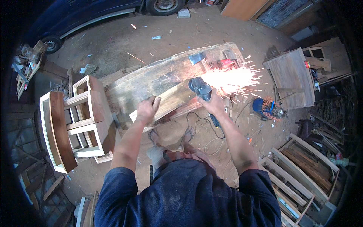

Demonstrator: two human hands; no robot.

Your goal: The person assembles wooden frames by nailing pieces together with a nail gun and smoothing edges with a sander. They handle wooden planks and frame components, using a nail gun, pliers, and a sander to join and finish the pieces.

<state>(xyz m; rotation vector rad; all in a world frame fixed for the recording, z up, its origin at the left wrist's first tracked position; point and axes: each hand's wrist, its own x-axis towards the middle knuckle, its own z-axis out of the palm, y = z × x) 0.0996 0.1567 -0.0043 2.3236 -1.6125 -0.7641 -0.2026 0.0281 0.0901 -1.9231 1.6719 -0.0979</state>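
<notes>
My right hand is wrapped round a dark angle grinder, whose head lies over the far end of a wooden board. A bright burst of sparks sprays to the right from the grinder. Gripping the board's near left end, my left hand has its thumb on the upper edge. The board slants across a long, worn wooden workbench. Glare hides where the disc meets the work. Just beyond the grinder lie a blue-grey flat piece and a red tool, partly washed out by sparks.
Wooden frames stand left of the bench, with more frames at lower right. A cord trails over the dirt floor near my feet. To the right are a blue machine with an orange coiled hose and a wooden panel.
</notes>
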